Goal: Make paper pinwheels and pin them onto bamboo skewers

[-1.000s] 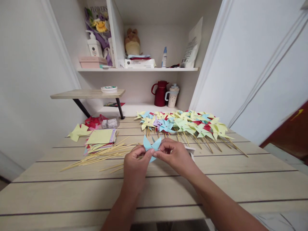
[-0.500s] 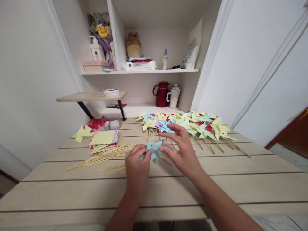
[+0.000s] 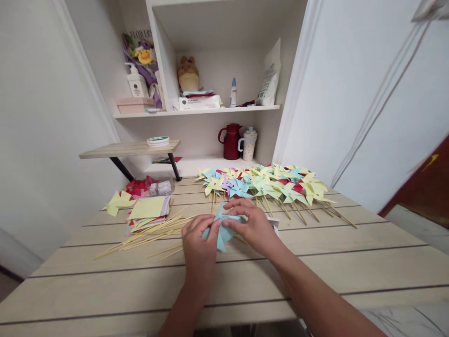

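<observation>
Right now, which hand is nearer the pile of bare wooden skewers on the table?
Left. The left hand is just right of the pile of bare wooden skewers, pinching the light blue paper pinwheel. The right hand grips the pinwheel's far side, farther from the sticks.

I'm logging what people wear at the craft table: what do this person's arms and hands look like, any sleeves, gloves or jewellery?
Both forearms come up from the bottom edge bare, with no sleeves in view. The left hand and right hand are gloveless, with no rings, watch or bracelets showing. Nails look short and unpainted, though they are small in this picture. No markings show.
</observation>
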Demonstrator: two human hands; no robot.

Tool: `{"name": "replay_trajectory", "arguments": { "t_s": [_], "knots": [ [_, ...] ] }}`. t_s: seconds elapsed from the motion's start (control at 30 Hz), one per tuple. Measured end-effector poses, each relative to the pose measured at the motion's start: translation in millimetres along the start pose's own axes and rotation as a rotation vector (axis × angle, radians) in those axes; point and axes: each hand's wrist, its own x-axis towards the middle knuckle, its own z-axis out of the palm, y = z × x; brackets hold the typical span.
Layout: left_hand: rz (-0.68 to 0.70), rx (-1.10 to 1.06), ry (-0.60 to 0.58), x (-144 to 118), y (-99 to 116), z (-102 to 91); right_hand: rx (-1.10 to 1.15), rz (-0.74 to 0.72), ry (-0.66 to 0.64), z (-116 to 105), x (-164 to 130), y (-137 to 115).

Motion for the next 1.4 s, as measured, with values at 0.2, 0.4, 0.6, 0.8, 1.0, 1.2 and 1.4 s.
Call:
{"name": "replay_trajectory", "arguments": {
  "t_s": [0.2,0.4,0.6,0.8,1.0,1.2,1.4],
  "knots": [
    [-0.472,-0.608,-0.144,20.5,9.5,-14.2,0.508,0.468,-0.08,0.0,14.8,-7.0],
    [-0.381,-0.437,-0.187,43.9,7.6,-37.4,0.558,0.484,-0.094,-3.3,35.2,-27.6],
    [0.021,-0.083,-0.007,73.2,-10.7,-45.3,0.622,0.441,-0.077,-5.5,67.7,-17.8],
    [0.129,-0.12,-0.244,91.7,-14.2,-31.3,0.703,0.467,-0.038,-9.6,70.4,4.5],
    [0.098,-0.226,-0.331,93.8,-9.2,-1.5,0.682,0.5,0.048,-22.0,65.8,8.3],
    [0.03,-0.235,-0.274,83.5,-10.8,12.8,0.534,0.493,0.06,-20.5,60.3,10.3],
    [-0.05,-0.207,-0.26,76.4,-18.4,13.2,0.43,0.426,0.009,-11.0,57.0,21.2]
  ]
}}
